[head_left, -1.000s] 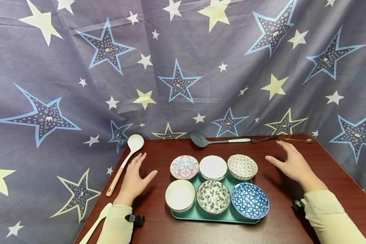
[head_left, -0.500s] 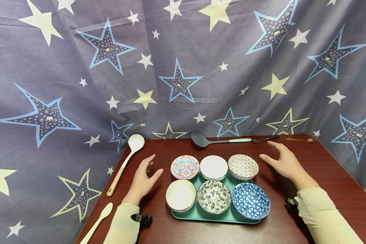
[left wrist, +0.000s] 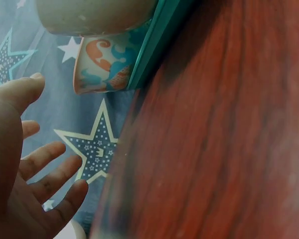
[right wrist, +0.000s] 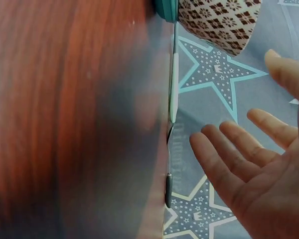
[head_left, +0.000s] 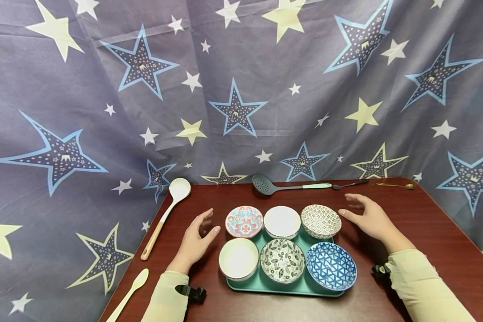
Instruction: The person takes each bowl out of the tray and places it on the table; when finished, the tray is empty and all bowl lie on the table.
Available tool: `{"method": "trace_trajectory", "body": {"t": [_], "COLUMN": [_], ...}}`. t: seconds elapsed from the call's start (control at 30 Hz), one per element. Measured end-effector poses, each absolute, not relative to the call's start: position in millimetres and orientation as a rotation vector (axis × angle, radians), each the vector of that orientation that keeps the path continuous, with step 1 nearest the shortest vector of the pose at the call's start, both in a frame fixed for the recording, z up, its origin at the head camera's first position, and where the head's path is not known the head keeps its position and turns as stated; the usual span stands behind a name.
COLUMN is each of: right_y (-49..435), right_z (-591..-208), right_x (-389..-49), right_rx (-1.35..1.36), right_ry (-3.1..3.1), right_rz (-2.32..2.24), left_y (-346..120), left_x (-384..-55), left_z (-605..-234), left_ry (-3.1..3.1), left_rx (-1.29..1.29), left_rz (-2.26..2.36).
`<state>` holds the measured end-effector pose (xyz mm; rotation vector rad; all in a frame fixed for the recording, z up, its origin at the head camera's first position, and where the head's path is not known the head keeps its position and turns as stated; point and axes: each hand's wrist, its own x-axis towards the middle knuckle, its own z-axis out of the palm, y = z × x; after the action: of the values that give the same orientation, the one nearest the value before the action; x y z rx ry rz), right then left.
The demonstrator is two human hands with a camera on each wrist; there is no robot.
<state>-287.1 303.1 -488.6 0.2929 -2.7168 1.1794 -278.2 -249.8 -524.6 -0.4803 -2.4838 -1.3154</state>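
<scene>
My left hand [head_left: 195,241] hovers left of the bowls, thumb and fingers spread, touching nothing. Closest to it are a red-and-blue patterned bowl [head_left: 244,222] and a cream bowl [head_left: 239,258]. On the other side my right hand [head_left: 372,220] is held apart from a brown-lattice bowl [head_left: 320,220], its fingers loosely extended; in the right wrist view its palm faces that bowl. A white bowl [head_left: 281,221], a leaf-patterned bowl [head_left: 282,261] and a blue triangle-patterned bowl [head_left: 331,266] complete two rows on a green tray [head_left: 285,288].
At left lie a white ladle [head_left: 179,189] with a wooden handle and a cream spoon [head_left: 140,278]. Along the back edge are a grey skimmer [head_left: 262,184], a small black spoon [head_left: 336,187] and a thin gold spoon [head_left: 408,186]. A starry curtain [head_left: 233,58] hangs behind the table.
Both hands have moved inward toward the tray, the left one rightward and the right one leftward and slightly nearer. The bowls, tray and utensils stay in place.
</scene>
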Motion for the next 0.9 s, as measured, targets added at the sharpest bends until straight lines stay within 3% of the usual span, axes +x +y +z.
{"method": "trace_trajectory", "body": {"t": [0.9], "right_y": [287], "right_z": [-502], "right_x": [-288], "right_rx": [0.368], "right_ry": [-2.702], "right_rz": [1.620], "left_y": [-234], "left_x": [-279], "left_z": [-535], "left_ry": [-2.552], "left_rx": [-0.550], "left_rz": [-1.308]}}
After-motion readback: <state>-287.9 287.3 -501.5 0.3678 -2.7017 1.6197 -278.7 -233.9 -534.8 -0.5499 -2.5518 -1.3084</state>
